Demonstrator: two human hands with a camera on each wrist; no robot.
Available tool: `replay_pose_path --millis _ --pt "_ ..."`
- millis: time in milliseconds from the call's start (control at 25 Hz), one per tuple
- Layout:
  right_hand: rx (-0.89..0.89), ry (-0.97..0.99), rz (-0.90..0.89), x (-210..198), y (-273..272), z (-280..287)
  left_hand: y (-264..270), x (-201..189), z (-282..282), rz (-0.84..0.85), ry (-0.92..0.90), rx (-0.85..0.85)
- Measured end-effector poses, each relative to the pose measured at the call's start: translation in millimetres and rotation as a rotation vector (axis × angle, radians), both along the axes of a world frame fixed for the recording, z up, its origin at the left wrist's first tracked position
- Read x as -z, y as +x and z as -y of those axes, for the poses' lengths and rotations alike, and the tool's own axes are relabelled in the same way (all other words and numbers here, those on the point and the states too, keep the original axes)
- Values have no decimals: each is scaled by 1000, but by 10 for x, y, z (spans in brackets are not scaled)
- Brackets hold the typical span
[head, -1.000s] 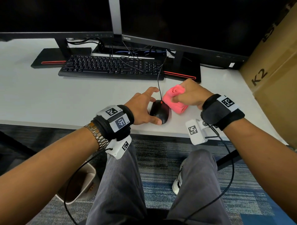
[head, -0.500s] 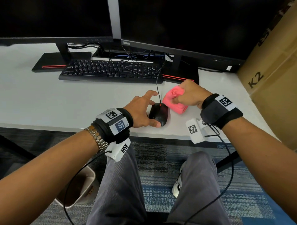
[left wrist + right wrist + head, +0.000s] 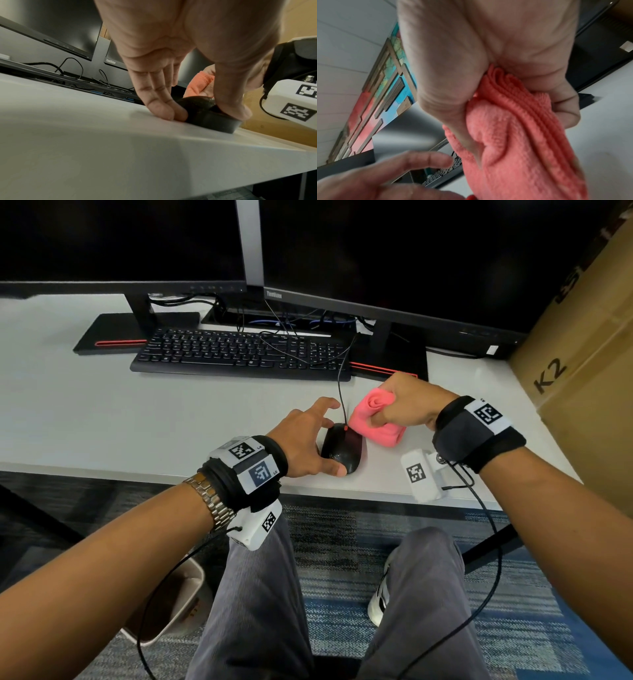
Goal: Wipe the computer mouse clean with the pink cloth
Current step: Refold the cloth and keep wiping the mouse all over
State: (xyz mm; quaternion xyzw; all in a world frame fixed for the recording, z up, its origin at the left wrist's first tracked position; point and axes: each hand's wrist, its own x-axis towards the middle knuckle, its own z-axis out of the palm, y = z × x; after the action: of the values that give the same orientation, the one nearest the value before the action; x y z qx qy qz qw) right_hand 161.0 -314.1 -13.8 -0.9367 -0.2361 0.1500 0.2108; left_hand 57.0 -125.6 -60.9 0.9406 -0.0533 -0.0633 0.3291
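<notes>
A person is sitting at a white desk [image 3: 102, 419], seen from above through a head camera, with both forearms reaching forward. A black computer mouse [image 3: 342, 445] is lying near the desk's front edge, its cable running back toward a black keyboard [image 3: 239, 354] and two dark monitors.

The left hand [image 3: 305, 443] is bracing the mouse, apparently to keep it from sliding while it is wiped. The wrist view shows the thumb [image 3: 231, 106] pressing on the mouse's near right side and the fingers [image 3: 161, 106] pressing against its left side where it meets the desk, so this grip is holding the mouse in a light pinch. One finger is sticking out forward, touching nothing.

The right hand [image 3: 407, 405] is closing in a fist around a bunched pink cloth [image 3: 373, 419], with a fold poking out at the top and the bulk hanging below the palm. This grip is holding the cloth firmly, likely wadded to give a thick wiping pad.

The cloth is sitting just to the right of the mouse, at its front right corner, touching it or very nearly so. The mouse's top is lying bare between the two hands.
</notes>
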Motion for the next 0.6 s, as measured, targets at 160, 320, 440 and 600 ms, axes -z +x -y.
replay_pose_path --millis 160,320,440,600 --pt "-82 12 25 -16 -174 24 -1 20 -9 1 -1 -9" --pt "-175 15 20 -83 -329 92 0 14 0 -3 -14 -3" --pt "-212 8 42 -107 -340 103 -3 42 2 8 -6 -16" --pt "-218 29 122 -85 -404 108 -11 75 62 33 16 -40"
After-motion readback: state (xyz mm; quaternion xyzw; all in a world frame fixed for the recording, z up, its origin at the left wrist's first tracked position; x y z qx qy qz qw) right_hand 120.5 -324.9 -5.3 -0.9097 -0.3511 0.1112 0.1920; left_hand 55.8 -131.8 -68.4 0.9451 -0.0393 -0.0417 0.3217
